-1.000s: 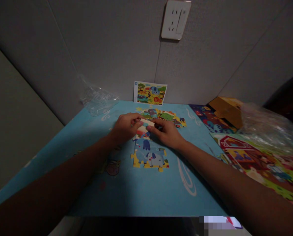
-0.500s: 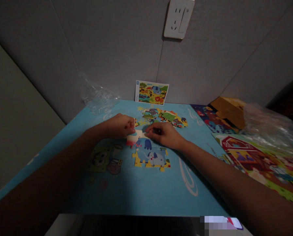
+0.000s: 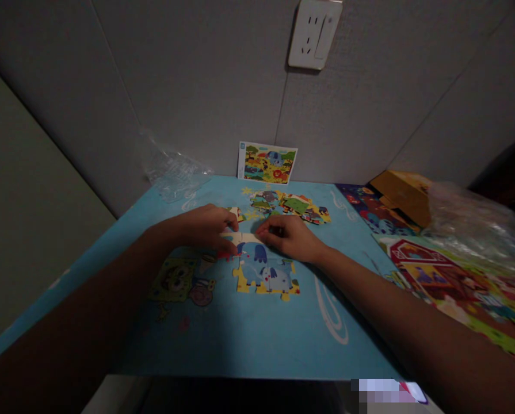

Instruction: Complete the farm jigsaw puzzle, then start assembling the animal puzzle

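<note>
A partly joined jigsaw puzzle (image 3: 257,275) with blue elephants lies flat on the blue table. At its upper left corner a puzzle piece (image 3: 231,237) with a pale top edge sits against it, lined up with the top row. My left hand (image 3: 209,227) grips this piece, thumb on the near side and index finger on the far side, partly covering it. My right hand (image 3: 289,234) is curled at the puzzle's upper right, thumb and index finger pinching its top edge; its palm hides part of that corner.
Behind my hands lies a heap of loose puzzle pieces (image 3: 300,204). A picture card (image 3: 266,163) leans on the wall. Clear plastic wrap (image 3: 175,175) lies back left; a brown box (image 3: 401,195), more plastic (image 3: 473,224) and a farm-picture board (image 3: 456,287) are on the right.
The piece in my left hand has turned and come down level with the puzzle's top row. My left thumb and index finger have spread wider around it. My right hand has barely moved.
</note>
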Action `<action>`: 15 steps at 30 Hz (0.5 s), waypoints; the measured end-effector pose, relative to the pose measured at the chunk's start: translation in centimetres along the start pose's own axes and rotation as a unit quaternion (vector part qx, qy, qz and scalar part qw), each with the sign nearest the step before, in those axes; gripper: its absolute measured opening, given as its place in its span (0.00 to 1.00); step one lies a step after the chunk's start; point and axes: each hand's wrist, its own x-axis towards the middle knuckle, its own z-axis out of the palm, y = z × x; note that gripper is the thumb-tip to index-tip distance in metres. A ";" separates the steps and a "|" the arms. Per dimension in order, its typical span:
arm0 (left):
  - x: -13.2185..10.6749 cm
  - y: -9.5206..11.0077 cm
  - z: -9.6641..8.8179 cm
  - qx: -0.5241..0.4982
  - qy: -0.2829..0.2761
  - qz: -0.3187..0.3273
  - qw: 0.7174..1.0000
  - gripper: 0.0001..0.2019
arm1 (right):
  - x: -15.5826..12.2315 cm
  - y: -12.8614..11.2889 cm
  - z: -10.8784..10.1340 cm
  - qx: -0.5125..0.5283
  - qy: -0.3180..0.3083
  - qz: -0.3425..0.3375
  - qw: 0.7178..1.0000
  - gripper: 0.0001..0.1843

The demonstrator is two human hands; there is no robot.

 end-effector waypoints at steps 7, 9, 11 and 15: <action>-0.1 -0.1 0.2 -0.033 -0.032 0.012 0.999 0.13 | 0.0 0.0 0.0 0.002 -0.001 0.003 1.000 0.09; -0.2 -0.1 0.3 -0.042 -0.034 0.021 0.998 0.12 | 0.1 0.0 0.0 0.001 -0.002 0.002 1.000 0.09; -0.2 -0.1 0.3 -0.043 -0.041 0.021 0.998 0.12 | 0.1 0.0 0.0 -0.001 -0.002 0.002 1.000 0.09; -0.3 0.0 0.3 -0.034 -0.053 0.025 0.998 0.13 | 0.1 0.1 0.0 -0.004 -0.001 0.003 1.000 0.09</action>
